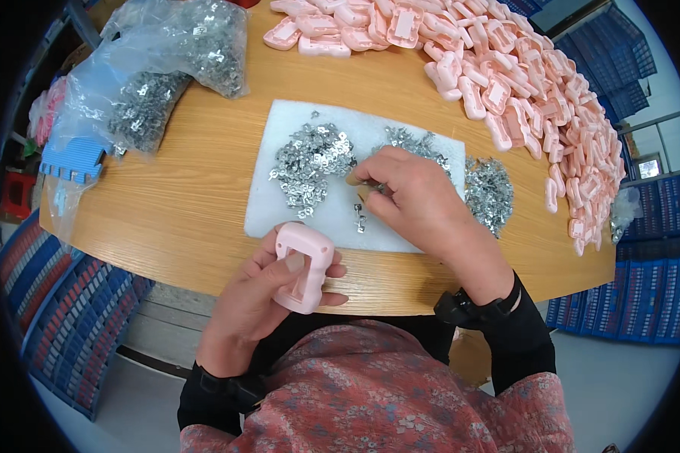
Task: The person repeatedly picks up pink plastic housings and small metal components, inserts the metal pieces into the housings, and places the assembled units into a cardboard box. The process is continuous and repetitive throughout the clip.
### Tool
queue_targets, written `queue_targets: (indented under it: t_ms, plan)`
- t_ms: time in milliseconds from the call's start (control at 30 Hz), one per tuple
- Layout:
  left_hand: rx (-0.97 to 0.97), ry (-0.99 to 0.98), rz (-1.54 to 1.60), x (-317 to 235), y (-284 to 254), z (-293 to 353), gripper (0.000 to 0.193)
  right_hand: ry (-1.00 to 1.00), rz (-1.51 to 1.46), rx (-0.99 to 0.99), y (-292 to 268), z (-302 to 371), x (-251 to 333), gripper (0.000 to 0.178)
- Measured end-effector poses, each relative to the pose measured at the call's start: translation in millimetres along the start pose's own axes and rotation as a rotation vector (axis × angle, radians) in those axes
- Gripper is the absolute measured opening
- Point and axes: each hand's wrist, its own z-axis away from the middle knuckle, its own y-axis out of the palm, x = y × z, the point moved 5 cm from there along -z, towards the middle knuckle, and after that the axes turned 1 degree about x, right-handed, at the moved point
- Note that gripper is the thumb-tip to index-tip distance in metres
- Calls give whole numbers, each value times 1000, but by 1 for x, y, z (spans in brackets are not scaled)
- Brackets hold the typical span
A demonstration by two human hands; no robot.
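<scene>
The left hand (251,293) is just off the near left corner of the white foam sheet (261,208), palm turned up, wrapped around a pale pink plastic shell (306,240). Its forearm rises from the lower edge, and its thumb reaches across the shell's rectangular opening, the tip pressed inside, while the other fingers support the shell from behind, their ends showing past its right side. The shell stands tilted, its long side running away from the person.

The right hand (421,198) is over the middle of the foam sheet, back of the hand up, its forearm slanting in from beyond the sheet's near right corner. The wrist is bent inward, thumb and forefinger drawn close together and pointing left; whether a piece sits between them I cannot tell.

On the left half of the sheet lies a heap of small silvery metal clips (310,162); a second heap (419,143) is on its far right part, partly hidden by the right hand. Another metal heap (489,195) rests on the wooden table (196,226), just beside the sheet's right edge. Beyond the sheet, to the far right, spreads a pile of pink shells (521,98).
</scene>
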Motion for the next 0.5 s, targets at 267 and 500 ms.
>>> queue_targets:
  t_ms: [267,500]
  plan:
    - [4,12,-140,-1,1,-8,57,-48,84,35,0,26,-4,14]
    - [-62,22,-154,-1,6,-12,58,9,212,78,0,37,-5,12]
